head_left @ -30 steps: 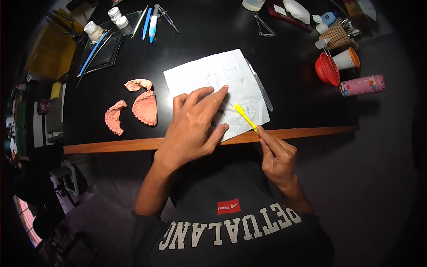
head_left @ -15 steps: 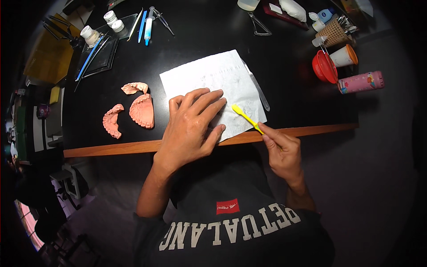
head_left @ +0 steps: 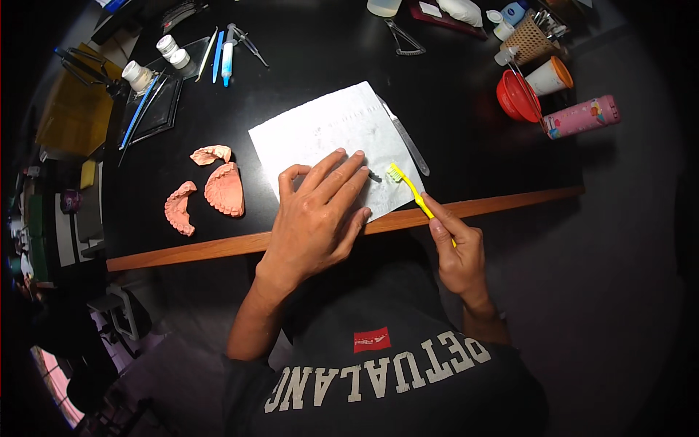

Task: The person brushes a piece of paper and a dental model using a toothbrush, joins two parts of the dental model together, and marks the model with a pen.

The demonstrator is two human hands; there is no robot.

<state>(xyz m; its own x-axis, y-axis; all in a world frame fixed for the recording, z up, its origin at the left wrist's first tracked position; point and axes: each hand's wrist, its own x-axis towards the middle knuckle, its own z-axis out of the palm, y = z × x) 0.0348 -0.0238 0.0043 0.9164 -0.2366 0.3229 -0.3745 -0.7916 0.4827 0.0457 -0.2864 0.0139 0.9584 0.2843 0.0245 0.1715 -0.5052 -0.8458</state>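
Note:
My right hand [head_left: 461, 255] grips a yellow toothbrush [head_left: 416, 193] by its handle, thumb against fingers. The brush head, with pale bristles showing sideways, is over the right part of a white paper sheet [head_left: 313, 131]. My left hand [head_left: 317, 211] lies palm down on the sheet with its fingers stretched out. Just right of those fingers, a small dark thing [head_left: 375, 176] shows on the paper; whether it runs under the hand is hidden. A metal spatula or knife [head_left: 413, 149] lies along the sheet's right edge.
Pink dental casts [head_left: 224, 191] lie to the left on the black table [head_left: 306, 58]. A blue-tipped syringe [head_left: 227, 62] and white jars [head_left: 167, 47] are at the back left. At right are a red bowl [head_left: 513, 98], a cup [head_left: 550, 76] and a pink bottle [head_left: 582, 116].
The toothbrush has turned in my right hand, so its bristles now show. The small dark thing beside my left fingers has come into sight. My left hand stays on the paper.

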